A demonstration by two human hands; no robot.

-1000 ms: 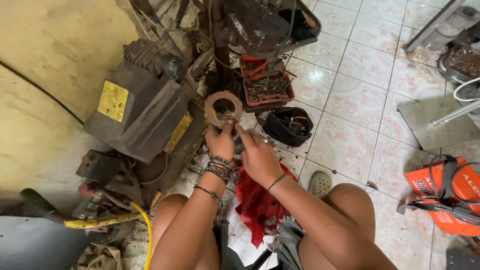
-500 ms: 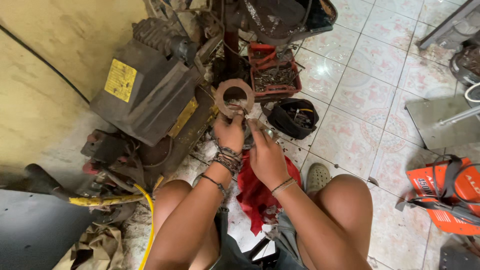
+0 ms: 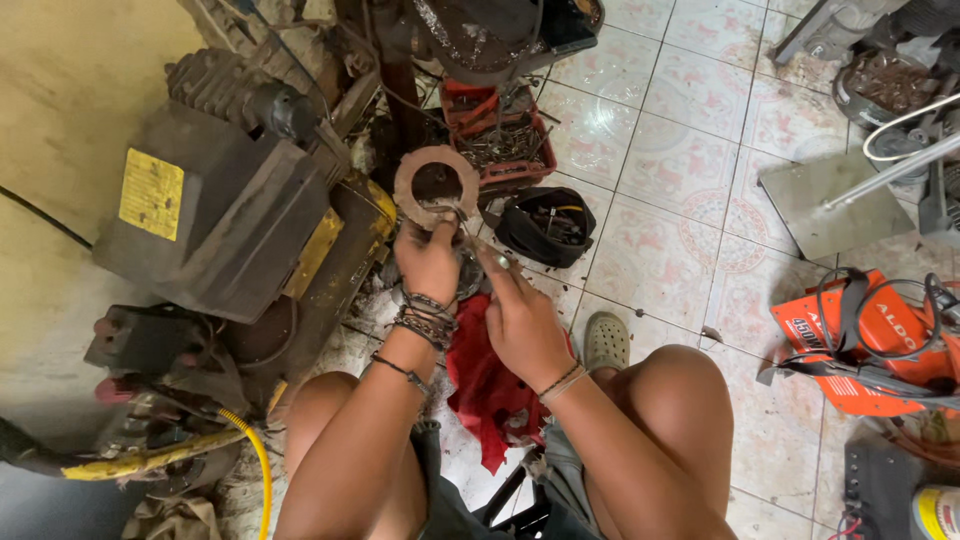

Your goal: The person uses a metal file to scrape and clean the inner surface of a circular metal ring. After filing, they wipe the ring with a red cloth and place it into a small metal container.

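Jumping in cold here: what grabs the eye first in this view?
The rusty ring-shaped disc at centre top, pinched by the left hand while the right hand works a thin tool at its lower edge. Left of them sits a big grimy motor unit; an orange machine stands far right.

ring (image 3: 436,186): flat, round, rusty brown, with a wide dark hole in the middle
pose: held up on edge, its face toward the camera
hold: pinched at its lower rim by the left hand (image 3: 428,262)
place: in front of the red tray (image 3: 492,148) of metal bits, just left of it
small metal piece (image 3: 497,257): thin, shiny, in the right hand (image 3: 522,318) fingers, just below the ring
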